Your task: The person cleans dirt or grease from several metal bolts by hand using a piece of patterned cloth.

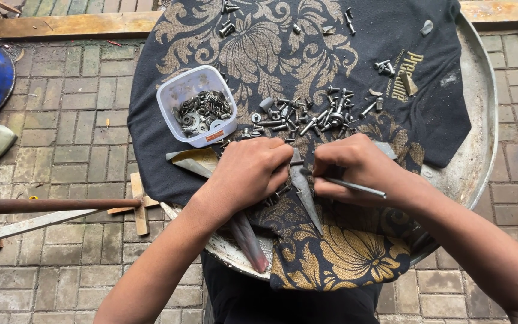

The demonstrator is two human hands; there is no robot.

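At frame centre, the left hand (248, 171) curls closed over loose steel bolts (307, 117) on the black gold-patterned cloth (283, 48). The right hand (355, 168) grips a thin grey metal rod (355, 187). A white plastic tub of washers (197, 113) sits just above the left hand.

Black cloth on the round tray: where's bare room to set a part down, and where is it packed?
Free: cloth right of the bolt pile, toward the tray rim; also cloth left of the plastic tub. Crowded: between the tub and pile, just above the left hand and right hand.

A tub (198, 114) of washers sits on the cloth (307, 54), loose bolts (313, 117) to its right, hands just before them
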